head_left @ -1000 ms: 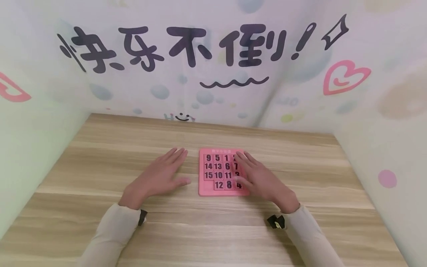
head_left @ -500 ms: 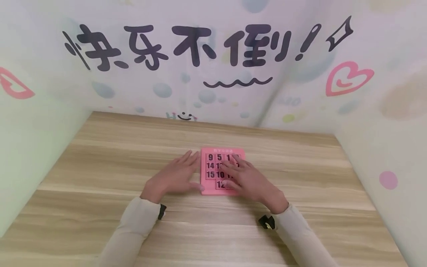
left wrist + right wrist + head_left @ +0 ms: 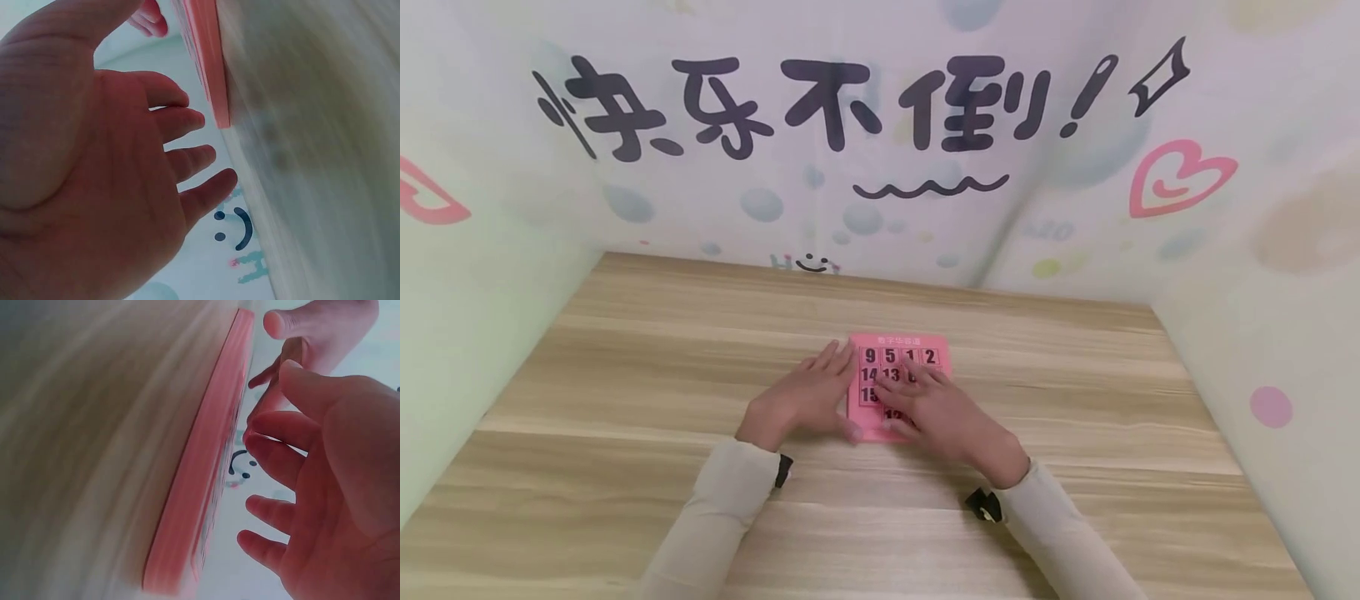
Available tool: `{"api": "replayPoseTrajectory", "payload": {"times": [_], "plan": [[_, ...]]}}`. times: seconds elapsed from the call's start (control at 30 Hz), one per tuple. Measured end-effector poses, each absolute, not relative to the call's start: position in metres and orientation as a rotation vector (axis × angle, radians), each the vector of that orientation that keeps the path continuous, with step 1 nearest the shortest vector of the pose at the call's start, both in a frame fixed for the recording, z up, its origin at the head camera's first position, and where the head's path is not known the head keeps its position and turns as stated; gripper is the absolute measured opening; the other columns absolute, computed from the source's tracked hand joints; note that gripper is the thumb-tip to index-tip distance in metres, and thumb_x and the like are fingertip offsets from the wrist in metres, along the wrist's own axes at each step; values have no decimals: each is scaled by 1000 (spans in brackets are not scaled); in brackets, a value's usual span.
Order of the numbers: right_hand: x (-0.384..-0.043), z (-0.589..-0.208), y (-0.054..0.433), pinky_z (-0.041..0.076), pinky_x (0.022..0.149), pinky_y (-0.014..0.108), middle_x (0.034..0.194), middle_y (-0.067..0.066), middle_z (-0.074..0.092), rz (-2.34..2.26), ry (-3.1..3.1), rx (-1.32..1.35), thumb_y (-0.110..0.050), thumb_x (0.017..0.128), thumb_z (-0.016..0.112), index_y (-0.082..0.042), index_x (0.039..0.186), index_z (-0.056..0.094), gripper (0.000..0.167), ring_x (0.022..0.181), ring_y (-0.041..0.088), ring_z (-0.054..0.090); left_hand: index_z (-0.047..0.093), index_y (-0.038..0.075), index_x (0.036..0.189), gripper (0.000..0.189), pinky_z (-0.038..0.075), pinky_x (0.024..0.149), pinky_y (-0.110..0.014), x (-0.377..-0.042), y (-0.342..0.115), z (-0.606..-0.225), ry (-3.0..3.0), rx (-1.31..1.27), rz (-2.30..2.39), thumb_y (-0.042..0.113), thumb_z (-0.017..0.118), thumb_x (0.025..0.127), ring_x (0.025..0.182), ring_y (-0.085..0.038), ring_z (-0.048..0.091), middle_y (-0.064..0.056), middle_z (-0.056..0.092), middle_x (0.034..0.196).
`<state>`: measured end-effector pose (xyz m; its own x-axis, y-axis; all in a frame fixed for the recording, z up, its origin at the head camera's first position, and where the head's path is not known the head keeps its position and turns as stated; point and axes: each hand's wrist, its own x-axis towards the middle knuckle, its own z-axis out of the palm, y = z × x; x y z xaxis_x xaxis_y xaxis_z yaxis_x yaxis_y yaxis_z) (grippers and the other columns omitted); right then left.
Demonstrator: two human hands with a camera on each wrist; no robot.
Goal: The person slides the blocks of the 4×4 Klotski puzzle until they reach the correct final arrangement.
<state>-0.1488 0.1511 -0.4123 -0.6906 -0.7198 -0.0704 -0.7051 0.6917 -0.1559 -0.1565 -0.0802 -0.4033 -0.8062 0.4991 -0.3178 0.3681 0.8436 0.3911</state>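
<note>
"Left wrist view: a person's left hand (image 3: 119,169) stands beside a pink number puzzle (image 3: 212,62) lying flat on the wood-grain counter (image 3: 325,156). The four fingers, lightly bent, are apart."

"Gripping anything?"

"Nothing is clamped. The placing suggests a guard for the edge, though contact cannot be told."

"Right wrist view?"

"The right hand (image 3: 340,494) leans in from the opposite side, two fingers nearly together, the other two apart, nothing pinched."

"Head view, and why this arrangement?"

"The puzzle sits between both hands, numerals upright to the person, presumably for easy reading. The left hand frames its left edge, likely to steady it; the right hand's fingers, slightly apart, spread over the tiles (image 3: 890,356), a pose that seems to suit sliding them. Whether they press cannot be told."

"What differs from a second ago?"

"The left hand, then well apart from the puzzle, is now at its edge. The right reaches farther across, leaving the tile marked 2 (image 3: 930,357) uncovered. The puzzle keeps roughly the same spot."
</note>
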Motion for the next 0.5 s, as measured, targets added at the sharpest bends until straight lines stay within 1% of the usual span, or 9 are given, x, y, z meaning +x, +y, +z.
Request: {"api": "replayPoseTrajectory", "payload": {"times": [0.13, 0.23, 0.4, 0.5], "plan": [[-147, -413, 146, 22, 121, 54, 156, -6, 41, -165, 2774, -1163, -49, 103, 44, -25, 150, 44, 54, 151, 33, 22, 11, 2, 158, 116, 9, 124, -50, -157, -79, -403, 2597, 647, 410, 55, 77, 78, 153, -32, -6, -13, 0, 166], [-146, -413, 143, 22, 121, 55, 156, -5, 40, -155, 2776, -1161, -50, 103, 43, -25, 150, 45, 53, 151, 34, 21, 13, 1, 158, 117, 10, 124, -50, -157, -77, -403, 2600, 644, 389, 54, 79, 77, 153, -33, -5, -14, 1, 166], [-144, -412, 142, 19, 122, 55, 157, -6, 38, -89, 2748, -1174, -50, 102, 44, -25, 149, 47, 53, 151, 36, 18, 12, 0, 158, 117, 12, 124, -51, -157, -75, -404, 2603, 639, 371, 54, 78, 78, 153, -34, -5, -15, 1, 166], [-143, -411, 141, 18, 122, 54, 157, -5, 38, -76, 2746, -1188, -51, 102, 44, -23, 149, 46, 55, 151, 36, 20, 12, 0, 157, 117, 12, 124, -51, -157, -74, -404, 2601, 637, 371, 55, 78, 78, 153, -35, -5, -15, 0, 166]]}}
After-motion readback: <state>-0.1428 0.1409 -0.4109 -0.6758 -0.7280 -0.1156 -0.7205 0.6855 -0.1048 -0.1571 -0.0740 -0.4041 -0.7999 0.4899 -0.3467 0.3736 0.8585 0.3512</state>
